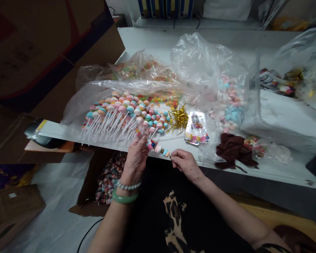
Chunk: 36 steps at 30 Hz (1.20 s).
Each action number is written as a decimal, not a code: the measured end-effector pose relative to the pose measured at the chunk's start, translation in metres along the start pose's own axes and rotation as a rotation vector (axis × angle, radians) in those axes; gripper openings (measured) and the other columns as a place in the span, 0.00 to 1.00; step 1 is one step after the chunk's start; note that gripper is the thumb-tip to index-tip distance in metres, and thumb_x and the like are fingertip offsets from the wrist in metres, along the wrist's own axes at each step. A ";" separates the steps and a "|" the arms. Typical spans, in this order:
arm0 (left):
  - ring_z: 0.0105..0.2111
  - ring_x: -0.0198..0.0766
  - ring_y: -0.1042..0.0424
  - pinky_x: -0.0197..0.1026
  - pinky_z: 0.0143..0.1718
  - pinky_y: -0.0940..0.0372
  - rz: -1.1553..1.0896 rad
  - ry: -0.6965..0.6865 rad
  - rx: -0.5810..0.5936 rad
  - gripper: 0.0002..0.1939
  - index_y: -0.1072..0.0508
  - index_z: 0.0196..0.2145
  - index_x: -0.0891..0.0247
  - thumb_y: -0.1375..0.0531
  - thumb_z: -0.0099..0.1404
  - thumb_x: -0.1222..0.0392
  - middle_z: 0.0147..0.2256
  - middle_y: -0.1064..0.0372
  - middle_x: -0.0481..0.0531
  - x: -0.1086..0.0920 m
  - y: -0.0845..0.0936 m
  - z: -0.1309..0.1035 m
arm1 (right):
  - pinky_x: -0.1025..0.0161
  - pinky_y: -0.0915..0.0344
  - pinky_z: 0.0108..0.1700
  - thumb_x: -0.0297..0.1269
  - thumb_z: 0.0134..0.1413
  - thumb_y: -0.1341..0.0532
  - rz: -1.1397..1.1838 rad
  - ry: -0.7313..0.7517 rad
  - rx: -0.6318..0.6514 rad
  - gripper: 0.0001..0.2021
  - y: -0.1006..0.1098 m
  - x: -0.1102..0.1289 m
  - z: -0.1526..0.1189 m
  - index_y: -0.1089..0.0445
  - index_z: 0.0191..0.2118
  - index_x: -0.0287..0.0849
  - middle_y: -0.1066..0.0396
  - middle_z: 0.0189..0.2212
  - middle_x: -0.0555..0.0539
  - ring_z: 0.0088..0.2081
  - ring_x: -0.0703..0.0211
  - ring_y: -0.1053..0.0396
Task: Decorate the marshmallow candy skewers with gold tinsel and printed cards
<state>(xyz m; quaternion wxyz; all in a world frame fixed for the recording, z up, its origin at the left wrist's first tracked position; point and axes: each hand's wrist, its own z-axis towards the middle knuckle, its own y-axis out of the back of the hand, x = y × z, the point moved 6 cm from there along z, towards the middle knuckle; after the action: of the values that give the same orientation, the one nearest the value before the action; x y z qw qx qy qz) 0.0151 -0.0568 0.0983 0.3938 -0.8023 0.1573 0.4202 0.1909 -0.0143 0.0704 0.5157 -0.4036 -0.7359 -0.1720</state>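
A candy skewer [161, 150] of pastel marshmallow-like pieces slants down to the right between my hands, in front of the table edge. My left hand [137, 154] is closed around its upper part, and brightly coloured bits show by the thumb. At the lower end, my right hand [185, 163] pinches the tip beside the last orange piece; the fingers partly hide what they grip. Just behind lies a heap of striped candy lollipops [121, 107] with white sticks pointing towards me. Gold twist ties [179, 117] and a stack of printed silver pouches [197, 128] lie to their right.
Clear plastic bags of gummies [144, 68] and pastel candies [233, 102] cover the back of the table. A brown cloth [233, 151] and a plastic bin [284, 109] are at right. Big cartons [47, 52] rise at left; an open box of wrapped candies [110, 179] stands below.
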 end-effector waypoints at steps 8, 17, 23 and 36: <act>0.36 0.37 0.24 0.39 0.39 0.29 -0.103 -0.085 -0.075 0.13 0.23 0.34 0.65 0.31 0.55 0.54 0.34 0.24 0.52 0.006 -0.006 -0.002 | 0.66 0.43 0.29 0.37 0.51 0.42 -0.373 0.256 -0.216 0.07 0.009 0.021 0.000 0.31 0.25 0.44 0.33 0.19 0.53 0.23 0.64 0.38; 0.39 0.42 0.23 0.42 0.43 0.30 -0.172 -0.044 0.018 0.15 0.25 0.36 0.63 0.33 0.57 0.50 0.33 0.26 0.50 0.021 -0.024 -0.010 | 0.67 0.41 0.31 0.34 0.55 0.45 -0.388 0.194 -0.070 0.07 -0.004 0.017 0.004 0.32 0.28 0.44 0.34 0.17 0.55 0.22 0.64 0.37; 0.36 0.40 0.23 0.40 0.38 0.30 -0.138 0.081 -0.043 0.14 0.26 0.34 0.65 0.32 0.56 0.52 0.32 0.26 0.51 0.038 -0.014 -0.007 | 0.64 0.36 0.39 0.30 0.53 0.43 -0.694 0.343 -0.142 0.14 0.001 0.032 -0.003 0.32 0.46 0.44 0.27 0.39 0.48 0.35 0.59 0.30; 0.30 0.32 0.29 0.35 0.36 0.34 -0.046 0.206 0.065 0.17 0.24 0.34 0.68 0.34 0.57 0.49 0.31 0.26 0.51 0.057 -0.034 -0.027 | 0.65 0.38 0.38 0.36 0.62 0.44 -0.896 0.549 -0.381 0.10 0.003 0.044 -0.014 0.27 0.42 0.43 0.23 0.36 0.46 0.37 0.58 0.27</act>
<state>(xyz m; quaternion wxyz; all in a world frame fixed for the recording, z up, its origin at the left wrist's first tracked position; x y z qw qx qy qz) 0.0834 -0.0511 0.0787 0.4109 -0.8315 0.1919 0.3209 0.1958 -0.0029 0.1153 0.4827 -0.0779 -0.6302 -0.6031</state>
